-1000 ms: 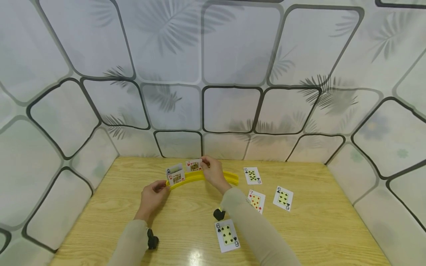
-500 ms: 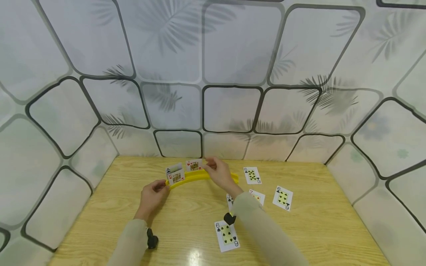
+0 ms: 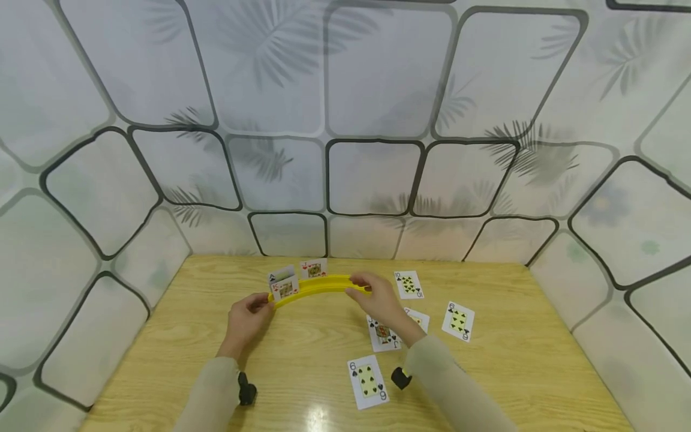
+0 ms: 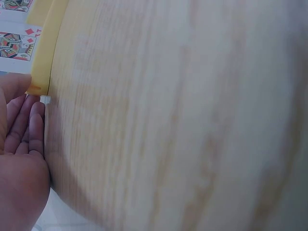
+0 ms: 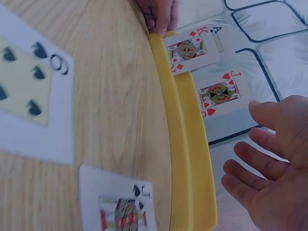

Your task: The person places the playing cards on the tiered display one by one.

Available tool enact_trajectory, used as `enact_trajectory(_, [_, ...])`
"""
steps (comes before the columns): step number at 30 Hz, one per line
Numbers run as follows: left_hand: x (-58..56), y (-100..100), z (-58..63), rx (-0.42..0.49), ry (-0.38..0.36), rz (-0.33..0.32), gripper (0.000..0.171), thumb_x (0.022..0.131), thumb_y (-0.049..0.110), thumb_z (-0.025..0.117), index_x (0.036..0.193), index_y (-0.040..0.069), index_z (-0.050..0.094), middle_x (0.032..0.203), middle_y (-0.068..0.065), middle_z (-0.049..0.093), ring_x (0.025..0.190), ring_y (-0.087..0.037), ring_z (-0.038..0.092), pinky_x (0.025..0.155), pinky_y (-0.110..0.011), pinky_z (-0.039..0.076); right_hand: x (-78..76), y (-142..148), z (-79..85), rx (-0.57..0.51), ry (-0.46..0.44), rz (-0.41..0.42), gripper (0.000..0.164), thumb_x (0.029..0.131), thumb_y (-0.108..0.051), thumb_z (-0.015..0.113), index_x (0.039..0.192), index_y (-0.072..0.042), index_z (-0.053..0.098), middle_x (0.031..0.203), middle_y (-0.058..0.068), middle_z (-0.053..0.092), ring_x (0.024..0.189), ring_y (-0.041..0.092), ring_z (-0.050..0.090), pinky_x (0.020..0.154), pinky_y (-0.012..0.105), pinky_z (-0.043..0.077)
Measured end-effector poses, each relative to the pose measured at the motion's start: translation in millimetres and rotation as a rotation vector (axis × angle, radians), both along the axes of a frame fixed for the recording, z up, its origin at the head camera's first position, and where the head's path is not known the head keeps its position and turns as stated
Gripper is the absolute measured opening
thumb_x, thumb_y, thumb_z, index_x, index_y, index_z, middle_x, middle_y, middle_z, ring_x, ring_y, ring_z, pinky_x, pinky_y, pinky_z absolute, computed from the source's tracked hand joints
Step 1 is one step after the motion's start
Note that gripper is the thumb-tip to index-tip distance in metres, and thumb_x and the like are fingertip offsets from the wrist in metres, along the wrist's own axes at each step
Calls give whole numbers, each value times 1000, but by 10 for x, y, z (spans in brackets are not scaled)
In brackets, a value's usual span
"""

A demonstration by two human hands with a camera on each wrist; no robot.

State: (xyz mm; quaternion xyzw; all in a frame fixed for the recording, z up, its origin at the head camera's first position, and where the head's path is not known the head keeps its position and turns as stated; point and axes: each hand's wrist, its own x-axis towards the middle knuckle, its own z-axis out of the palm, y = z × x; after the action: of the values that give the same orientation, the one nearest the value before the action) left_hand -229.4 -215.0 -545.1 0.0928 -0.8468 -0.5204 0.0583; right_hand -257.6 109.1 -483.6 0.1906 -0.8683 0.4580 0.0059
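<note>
A curved yellow card holder [image 3: 318, 287] lies on the wooden table. My left hand [image 3: 249, 321] grips its left end, the thumb on the yellow edge [image 4: 42, 72] in the left wrist view. At that end stand a king of diamonds [image 3: 286, 290] and, behind it, a partly hidden ace [image 5: 220, 42]. A jack of hearts [image 3: 314, 269] stands farther right in the rear slot. My right hand [image 3: 380, 300] hovers at the holder's right end, fingers loosely spread with nothing between them, as the right wrist view [image 5: 274, 163] shows.
Loose cards lie face up to the right: a jack of spades [image 3: 382, 337], a six of spades [image 3: 368, 382], a ten [image 3: 409, 285], a partly covered seven of diamonds [image 3: 418, 318] and a black-suited card [image 3: 459, 322]. A patterned cloth wall [image 3: 372, 180] closes off the back.
My right hand has let go of the jack of hearts and moved right along the holder. The jack of spades has come into sight from under the right arm. My left hand stays put.
</note>
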Motion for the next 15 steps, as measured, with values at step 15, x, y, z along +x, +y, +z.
enact_trajectory(15, [-6,-22,-15,-6,-12,-6,32,101,14,68,129,-1,71,119,-19,74,102,-18,67,82,-17,50,237,527,-196,105,-66,-90,50,99,-27,75,141,-3,63,142,15,65,137,40,57,114,61,44])
